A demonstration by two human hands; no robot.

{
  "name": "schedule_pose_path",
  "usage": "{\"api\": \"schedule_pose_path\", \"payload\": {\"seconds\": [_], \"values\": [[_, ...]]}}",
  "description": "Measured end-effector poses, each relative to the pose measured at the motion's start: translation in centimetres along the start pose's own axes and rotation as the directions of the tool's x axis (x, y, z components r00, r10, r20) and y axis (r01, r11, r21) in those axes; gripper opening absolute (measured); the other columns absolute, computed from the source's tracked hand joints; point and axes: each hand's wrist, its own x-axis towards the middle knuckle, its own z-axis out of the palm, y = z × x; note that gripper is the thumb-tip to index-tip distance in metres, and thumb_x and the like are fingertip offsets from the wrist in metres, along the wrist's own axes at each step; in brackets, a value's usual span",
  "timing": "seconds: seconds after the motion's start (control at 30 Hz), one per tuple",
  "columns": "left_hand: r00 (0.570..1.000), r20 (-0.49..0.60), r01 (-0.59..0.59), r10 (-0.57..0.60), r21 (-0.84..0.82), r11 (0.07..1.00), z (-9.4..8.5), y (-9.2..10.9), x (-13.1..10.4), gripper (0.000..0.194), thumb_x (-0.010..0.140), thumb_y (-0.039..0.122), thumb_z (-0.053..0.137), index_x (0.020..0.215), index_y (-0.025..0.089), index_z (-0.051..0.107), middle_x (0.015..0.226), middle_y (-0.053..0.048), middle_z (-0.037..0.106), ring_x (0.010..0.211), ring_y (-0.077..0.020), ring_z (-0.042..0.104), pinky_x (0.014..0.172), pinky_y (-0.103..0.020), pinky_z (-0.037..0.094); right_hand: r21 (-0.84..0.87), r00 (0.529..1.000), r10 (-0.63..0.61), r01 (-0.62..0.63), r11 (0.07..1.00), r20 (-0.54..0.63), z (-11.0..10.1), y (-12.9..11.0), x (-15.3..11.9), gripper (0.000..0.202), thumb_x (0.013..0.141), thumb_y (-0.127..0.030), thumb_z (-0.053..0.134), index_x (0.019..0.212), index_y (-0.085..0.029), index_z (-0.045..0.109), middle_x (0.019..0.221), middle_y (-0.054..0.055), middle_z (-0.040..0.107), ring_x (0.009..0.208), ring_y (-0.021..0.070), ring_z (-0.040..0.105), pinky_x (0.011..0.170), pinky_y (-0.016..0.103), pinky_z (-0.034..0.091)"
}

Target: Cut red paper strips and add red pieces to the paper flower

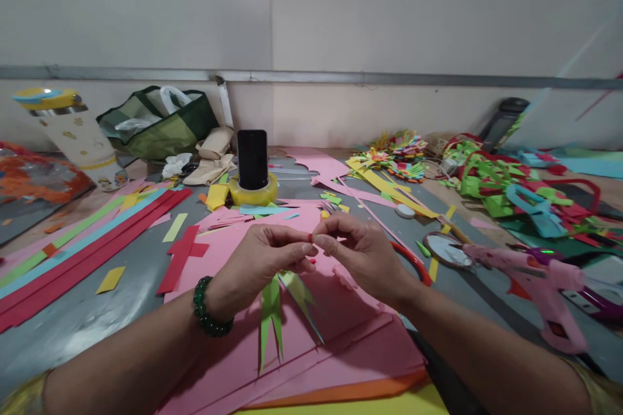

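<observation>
Between the fingertips of both hands is a small red piece, probably paper, mostly covered by the fingers. My left hand, with a green bead bracelet on its wrist, pinches it from one side. My right hand pinches it from the other. Under the left hand, pointed green paper strips fan out toward me; their upper ends are hidden, so I cannot tell whether the hand holds them. Stacked pink paper sheets lie beneath both hands. Red scissor handles show partly behind the right forearm.
A pink glue gun lies at right, near a tape roll. Red paper strips lie at left. A phone stands in a yellow roll. Paper flowers, a tumbler and a green bag sit farther back.
</observation>
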Motion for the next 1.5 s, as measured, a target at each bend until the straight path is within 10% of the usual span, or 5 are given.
{"api": "schedule_pose_path", "payload": {"seconds": [0.77,1.13,1.5], "values": [[0.994,-0.085,-0.053,0.062,0.106,0.993,0.51,0.35,-0.13,0.013,0.069,0.026,0.071,0.069,0.014,0.071,0.063,-0.003,0.068,0.056,-0.012,0.064,0.057,-0.021,0.051,0.096,0.997,0.067,-0.063,0.993,-0.045,0.98,0.06,-0.51,0.01,0.083,-0.028,0.059,0.085,-0.019,0.06,0.07,-0.001,0.058,0.061,0.0111,0.054,0.053,0.023,0.047],[0.997,-0.077,0.01,-0.001,0.119,0.993,0.53,0.7,-0.19,0.011,0.074,0.021,0.068,0.07,0.012,0.07,0.062,-0.002,0.068,0.054,-0.009,0.064,0.053,-0.015,0.048,-0.115,0.998,-0.048,0.043,0.992,-0.041,0.61,-0.22,-0.66,0.01,0.083,-0.023,0.059,0.075,-0.019,0.063,0.073,0.002,0.063,0.066,0.0127,0.058,0.055,0.023,0.048],[0.996,-0.039,-0.075,0.083,0.175,0.982,0.18,0.22,-0.15,0.017,0.076,0.029,0.069,0.072,0.012,0.069,0.065,-0.002,0.067,0.057,-0.0102,0.063,0.056,-0.017,0.049,0.109,0.996,0.072,-0.077,0.991,0.043,0.38,-0.25,-0.32,0.016,0.083,-0.03,0.059,0.077,-0.016,0.062,0.069,0.0,0.059,0.059,0.0097,0.052,0.052,0.021,0.043]]}}
